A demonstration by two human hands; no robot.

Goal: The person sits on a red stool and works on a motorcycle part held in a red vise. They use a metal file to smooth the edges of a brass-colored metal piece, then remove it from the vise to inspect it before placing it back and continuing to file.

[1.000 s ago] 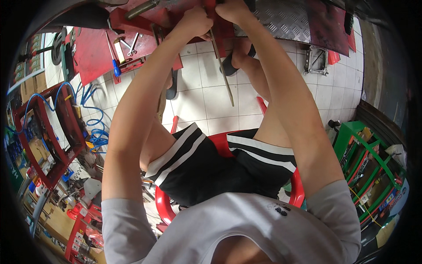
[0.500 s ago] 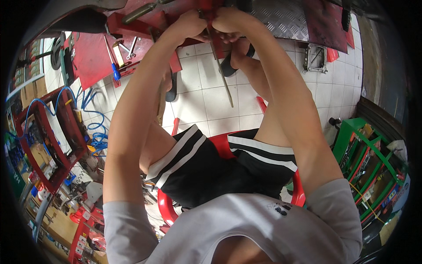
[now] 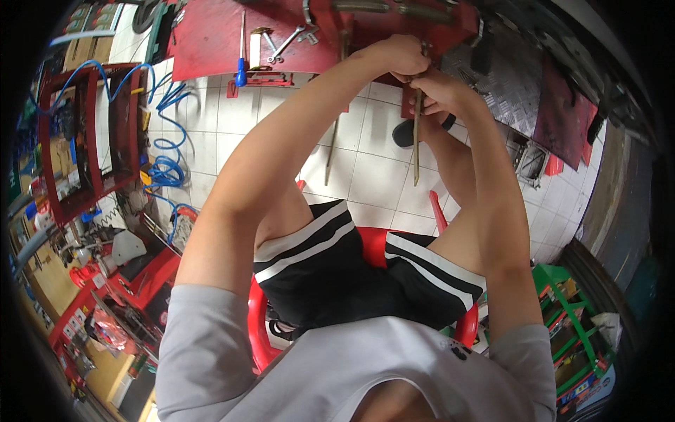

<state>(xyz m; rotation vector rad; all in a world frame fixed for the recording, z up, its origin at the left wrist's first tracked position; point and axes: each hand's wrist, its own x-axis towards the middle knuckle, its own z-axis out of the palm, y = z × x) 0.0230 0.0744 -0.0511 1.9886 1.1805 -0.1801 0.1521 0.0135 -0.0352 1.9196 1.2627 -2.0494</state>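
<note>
- Hands meet at the top of the view, arms stretched forward over the knees, above a white tiled floor (image 3: pixel 365 176).
- The right hand (image 3: pixel 439 95) has its fingers closed around the upper part of a long thin metal rod (image 3: pixel 416 144), which hangs nearly upright with its lower end free above the tiles.
- The left hand (image 3: pixel 399 56) sits just above and touches the right one, its fingers curled at the rod's top end; whether they actually grip it cannot be told.
- A red bench (image 3: pixel 211 42) lies beyond, carrying a blue-handled screwdriver (image 3: pixel 241 60) and a wrench (image 3: pixel 287 43).
- The person sits on a red plastic stool (image 3: pixel 260 330).
- A blue coiled hose (image 3: pixel 165 151) lies at left, beside a red rack (image 3: pixel 84 141).
</note>
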